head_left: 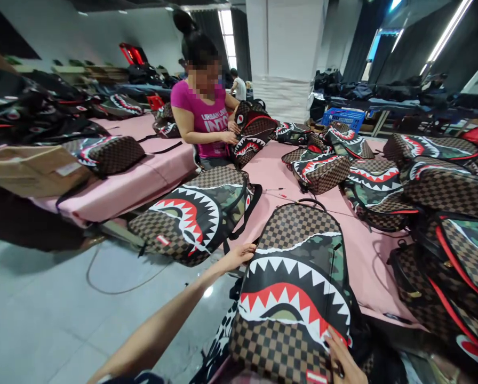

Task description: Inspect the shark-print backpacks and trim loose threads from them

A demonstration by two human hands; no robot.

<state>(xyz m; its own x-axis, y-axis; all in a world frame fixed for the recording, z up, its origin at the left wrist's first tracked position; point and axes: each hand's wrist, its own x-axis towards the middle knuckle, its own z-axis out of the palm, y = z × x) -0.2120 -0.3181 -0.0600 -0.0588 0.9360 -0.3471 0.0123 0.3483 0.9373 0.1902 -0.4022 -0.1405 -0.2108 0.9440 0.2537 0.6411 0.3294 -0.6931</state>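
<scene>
A checkered brown backpack (293, 250) with a red, white and black shark mouth and camouflage patches leans upright before me, its top loop resting towards the pink table. My left hand (241, 256) grips its upper left edge, fingers over the side. Low on the right of its front panel, my right hand (345, 358) touches the printed teeth with its fingertips. A small dark thing shows by those fingers, too unclear to name. Left of my arm lies a similar backpack (194, 213), tilted, with a black strap hanging off it.
Across the pink-covered table (269, 184), a co-worker in a magenta shirt (202, 114) handles another backpack (255, 130). Several more bags (377, 184) crowd the right side. A cardboard box (34, 170) stands at left. A blue crate (343, 118) sits behind. Small items (281, 190) lie mid-table.
</scene>
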